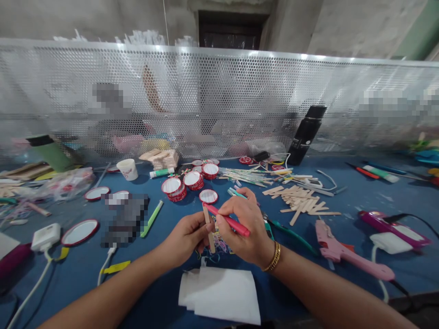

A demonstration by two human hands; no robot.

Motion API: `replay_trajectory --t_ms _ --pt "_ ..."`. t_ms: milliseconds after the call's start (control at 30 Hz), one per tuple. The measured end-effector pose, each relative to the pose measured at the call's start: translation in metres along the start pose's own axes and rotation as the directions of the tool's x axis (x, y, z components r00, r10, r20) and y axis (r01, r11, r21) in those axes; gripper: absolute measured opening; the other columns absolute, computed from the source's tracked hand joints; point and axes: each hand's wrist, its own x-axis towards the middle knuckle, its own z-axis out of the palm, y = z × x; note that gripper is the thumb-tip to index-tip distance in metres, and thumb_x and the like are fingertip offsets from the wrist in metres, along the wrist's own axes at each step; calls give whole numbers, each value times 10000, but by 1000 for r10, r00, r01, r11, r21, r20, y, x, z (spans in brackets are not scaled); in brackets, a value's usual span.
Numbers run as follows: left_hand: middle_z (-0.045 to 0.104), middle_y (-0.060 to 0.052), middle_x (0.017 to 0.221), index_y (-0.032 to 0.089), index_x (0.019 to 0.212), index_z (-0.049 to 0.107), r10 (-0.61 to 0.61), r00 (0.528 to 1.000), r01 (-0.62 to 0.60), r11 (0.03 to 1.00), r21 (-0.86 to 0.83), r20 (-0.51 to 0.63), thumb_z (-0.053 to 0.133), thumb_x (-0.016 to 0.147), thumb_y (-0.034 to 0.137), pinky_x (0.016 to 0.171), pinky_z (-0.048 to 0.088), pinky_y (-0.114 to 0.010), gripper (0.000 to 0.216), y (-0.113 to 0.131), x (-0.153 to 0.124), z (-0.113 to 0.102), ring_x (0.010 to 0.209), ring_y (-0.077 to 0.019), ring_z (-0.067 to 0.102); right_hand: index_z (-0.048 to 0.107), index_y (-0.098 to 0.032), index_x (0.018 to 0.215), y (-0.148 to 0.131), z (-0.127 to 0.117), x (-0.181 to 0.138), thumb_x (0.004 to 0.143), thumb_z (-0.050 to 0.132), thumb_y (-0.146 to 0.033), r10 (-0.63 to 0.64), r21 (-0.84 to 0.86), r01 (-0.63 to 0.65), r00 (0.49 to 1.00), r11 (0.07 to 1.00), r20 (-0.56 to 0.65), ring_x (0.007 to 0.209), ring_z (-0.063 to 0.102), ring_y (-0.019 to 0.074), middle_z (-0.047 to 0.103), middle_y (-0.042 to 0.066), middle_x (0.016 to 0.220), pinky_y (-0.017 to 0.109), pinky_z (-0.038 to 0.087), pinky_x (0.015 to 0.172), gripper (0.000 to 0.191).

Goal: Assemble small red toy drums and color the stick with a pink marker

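Note:
My left hand [188,237] is closed around a wooden craft stick [209,228], which it holds upright and slightly tilted. Between the fingers of my right hand [246,225] is a pink-red marker [231,220], its tip at the upper end of the stick. Beneath both hands lies a tangle of colourful loops [222,244], partly hidden. Folded white paper [222,292] rests on the table just in front of me. Right of my right hand are green-handled pliers [291,237], and a small red-rimmed round lid [208,196] lies just beyond the hands.
A pile of craft sticks [305,199] lies to the right, with a pink glue gun [350,256] nearer me. Red round tins [173,188] stand ahead. A black bottle [306,135] leans by the perforated metal screen [233,100]. On the left are a phone [126,221] and a paper cup [127,169].

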Motion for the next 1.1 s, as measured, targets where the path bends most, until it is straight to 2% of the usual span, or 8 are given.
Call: replay_trajectory --t_ms 433,1100 --pt "548 26 570 167 779 548 -7 1000 7 999 -36 -2 605 839 563 434 363 -207 405 -2 0 0 447 -83 462 511 -223 768 -1 0 0 839 538 -170 12 -9 -12 1000 1000 10 649 592 143 626 -28 702 450 360 964 92" --pt "538 35 614 169 811 518 5 1000 -5 1000 2 21 551 886 538 458 386 -209 378 -5 1 -1 475 -81 464 516 -219 767 0 0 0 842 533 -176 16 -14 -16 1000 1000 18 654 591 140 628 -27 706 439 356 972 88"
